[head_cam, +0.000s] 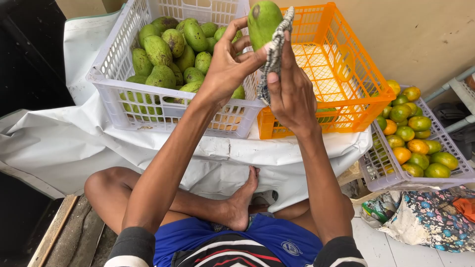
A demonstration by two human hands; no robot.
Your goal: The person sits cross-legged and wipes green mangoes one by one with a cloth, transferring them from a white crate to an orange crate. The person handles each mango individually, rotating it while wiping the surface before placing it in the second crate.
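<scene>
Left hand (228,64) grips a smooth green mango (263,22) with fingers curled closed around its lower end, holding it upright above the crates; right hand (292,94) pinches a checked woven cloth (274,52) flat against the fruit's right side. Behind, far left, a white lattice plastic crate (114,79) holds more oblong green mangoes (168,49). An orange lattice crate (356,84) sits far right.

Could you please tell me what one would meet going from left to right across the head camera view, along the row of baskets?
White basket of green mangoes → left hand holding a green mango → right hand pressing a checked cloth to it → orange basket → pale basket of green and orange citrus fruit.
</scene>
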